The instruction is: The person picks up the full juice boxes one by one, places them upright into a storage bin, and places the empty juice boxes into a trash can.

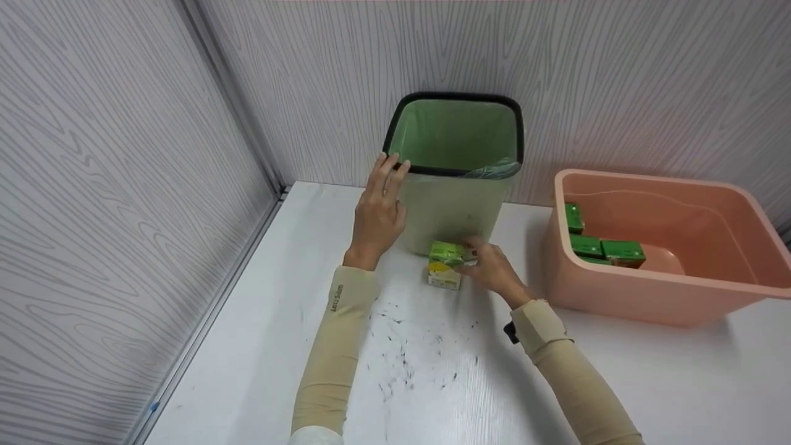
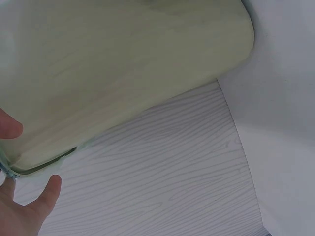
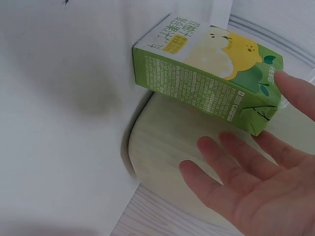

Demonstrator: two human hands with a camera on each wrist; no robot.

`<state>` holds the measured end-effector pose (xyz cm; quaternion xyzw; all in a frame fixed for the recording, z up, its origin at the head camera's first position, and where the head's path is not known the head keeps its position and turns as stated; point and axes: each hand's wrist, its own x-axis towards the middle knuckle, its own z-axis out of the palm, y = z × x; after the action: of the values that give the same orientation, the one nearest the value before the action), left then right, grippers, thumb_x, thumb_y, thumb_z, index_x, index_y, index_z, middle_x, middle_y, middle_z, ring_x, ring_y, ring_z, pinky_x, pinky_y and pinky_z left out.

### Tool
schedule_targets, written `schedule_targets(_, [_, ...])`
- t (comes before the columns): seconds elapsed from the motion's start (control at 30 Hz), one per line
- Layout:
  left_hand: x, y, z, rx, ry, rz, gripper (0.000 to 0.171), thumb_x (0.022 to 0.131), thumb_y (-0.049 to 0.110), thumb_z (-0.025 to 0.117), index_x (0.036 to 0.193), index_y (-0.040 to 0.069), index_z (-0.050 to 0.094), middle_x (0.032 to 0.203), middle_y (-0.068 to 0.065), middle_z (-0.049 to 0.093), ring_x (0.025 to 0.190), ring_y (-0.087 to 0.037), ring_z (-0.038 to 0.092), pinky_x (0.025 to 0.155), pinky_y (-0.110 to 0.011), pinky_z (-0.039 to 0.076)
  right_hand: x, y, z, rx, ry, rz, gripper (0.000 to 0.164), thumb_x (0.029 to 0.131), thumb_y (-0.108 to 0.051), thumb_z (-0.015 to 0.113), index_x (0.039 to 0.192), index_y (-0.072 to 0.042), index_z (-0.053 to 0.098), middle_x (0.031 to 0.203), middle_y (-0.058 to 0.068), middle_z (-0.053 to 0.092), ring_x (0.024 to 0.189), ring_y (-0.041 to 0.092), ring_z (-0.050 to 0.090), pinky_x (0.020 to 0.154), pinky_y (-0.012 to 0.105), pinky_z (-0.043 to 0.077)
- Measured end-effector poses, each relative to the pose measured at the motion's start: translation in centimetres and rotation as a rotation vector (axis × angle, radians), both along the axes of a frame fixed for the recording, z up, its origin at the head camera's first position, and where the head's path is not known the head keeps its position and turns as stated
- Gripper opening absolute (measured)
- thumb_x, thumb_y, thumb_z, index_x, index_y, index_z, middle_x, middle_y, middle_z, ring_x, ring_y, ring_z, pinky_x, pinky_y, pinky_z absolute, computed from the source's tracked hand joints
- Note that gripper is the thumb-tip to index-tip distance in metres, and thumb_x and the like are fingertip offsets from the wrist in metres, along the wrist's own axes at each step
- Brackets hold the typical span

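Observation:
A green and white juice box with lemon artwork stands upright on the table, close against the front of a bin. My right hand is at its top: thumb at one edge, index fingertip at the opposite corner, pinching it lightly. The other right fingers spread out beside the box. My left hand rests on the near left corner of the bin, fingertips on its black rim. In the left wrist view the left thumb lies against the pale wall, another finger extended outside it.
On the right stands a pink tub with several green boxes at its left end. A clear liner folds over the bin's rim. Wood-grain panels rise behind and at left. Dark marks dot the white table.

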<state>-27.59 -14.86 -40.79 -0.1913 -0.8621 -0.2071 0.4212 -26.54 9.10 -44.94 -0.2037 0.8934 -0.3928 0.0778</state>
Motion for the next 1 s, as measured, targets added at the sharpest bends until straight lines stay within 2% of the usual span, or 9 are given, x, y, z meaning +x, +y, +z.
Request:
schedule_targets(0.3, [-0.1, 0.0, -0.1, -0.002, 0.022, -0.001, 0.056, 0.092, -0.010, 0.051, 0.146, 0.004, 0.051, 0.152, -0.018, 0.043, 0.147, -0.033, 0.032, 0.091, -0.043, 0.053, 0.0, 0.1, 0.0, -0.054, 0.028, -0.009, 0.041, 0.089, -0.001, 0.074, 0.127, 0.010, 0.061, 0.118, 0.026, 0.065, 0.108, 0.039, 0.064, 0.092, 0.051, 0.051])
schedule_targets(0.53, [-0.1, -0.1, -0.1, 0.011, 0.035, -0.011, 0.056, 0.091, -0.011, 0.051, 0.145, 0.003, 0.051, 0.151, -0.018, 0.044, 0.147, -0.033, 0.032, 0.087, -0.043, 0.053, 0.2, 0.4, 0.4, -0.086, 0.055, 0.014, 0.040, 0.089, 0.000, 0.073, 0.126, 0.010, 0.062, 0.119, 0.027, 0.066, 0.106, 0.039, 0.065, 0.090, 0.050, 0.053])
schedule_targets(0.7, [-0.2, 0.0, -0.1, 0.030, 0.030, -0.033, 0.057, 0.090, -0.012, 0.047, 0.145, 0.003, 0.051, 0.151, -0.018, 0.043, 0.148, -0.034, 0.031, 0.088, -0.044, 0.052, 0.2, 0.7, 0.7, -0.096, 0.050, 0.000, 0.040, 0.090, -0.002, 0.072, 0.126, 0.012, 0.062, 0.118, 0.028, 0.065, 0.106, 0.041, 0.066, 0.089, 0.050, 0.054])
schedule_targets(0.9, [-0.2, 0.0, -0.1, 0.031, 0.031, -0.032, 0.058, 0.090, -0.012, 0.047, 0.145, 0.003, 0.052, 0.150, -0.019, 0.043, 0.147, -0.035, 0.032, 0.079, -0.044, 0.052, 0.1, 1.4, 0.8, -0.139, 0.077, -0.029, 0.037, 0.089, -0.001, 0.073, 0.121, 0.012, 0.063, 0.113, 0.027, 0.067, 0.102, 0.040, 0.067, 0.088, 0.051, 0.054])
schedule_targets(1.0, [-0.2, 0.0, -0.1, 0.009, 0.035, -0.016, 0.058, 0.090, -0.012, 0.047, 0.145, 0.003, 0.051, 0.150, -0.019, 0.044, 0.147, -0.035, 0.033, 0.086, -0.044, 0.053, 0.1, 1.8, 0.9, -0.161, 0.088, -0.039, 0.035, 0.088, 0.000, 0.072, 0.120, 0.011, 0.063, 0.111, 0.027, 0.067, 0.101, 0.040, 0.068, 0.087, 0.051, 0.055])
